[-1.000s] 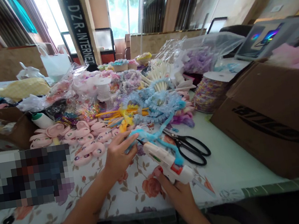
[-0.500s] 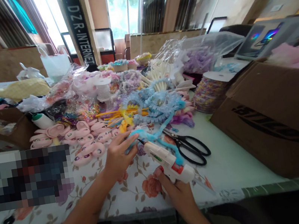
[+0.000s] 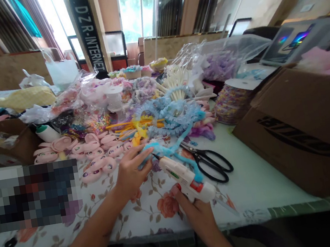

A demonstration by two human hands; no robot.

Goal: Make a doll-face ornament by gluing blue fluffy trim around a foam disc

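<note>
My right hand point(image 3: 193, 206) is closed around the handle of a white glue gun point(image 3: 177, 171) with a red trigger. A clear glue stick pokes out of the gun's back end. Its dark nozzle points up and left, at or very near the fluffy blue trim point(image 3: 156, 146) by my left fingertips. My left hand point(image 3: 132, 172) is closed on that trim, the fingers pinched over it. The trim's loose strands trail to the right, passing behind the gun. Black-handled scissors point(image 3: 211, 162) lie on the tablecloth just right of the gun.
Pink doll-face pieces point(image 3: 94, 153) lie beyond my left hand. Ruffled blue lace point(image 3: 170, 118) and yellow strips point(image 3: 136, 123) are piled behind. A cardboard box point(image 3: 304, 130) stands at right beside a spool of multicoloured yarn point(image 3: 232, 100). Another open box point(image 3: 2, 143) sits at left.
</note>
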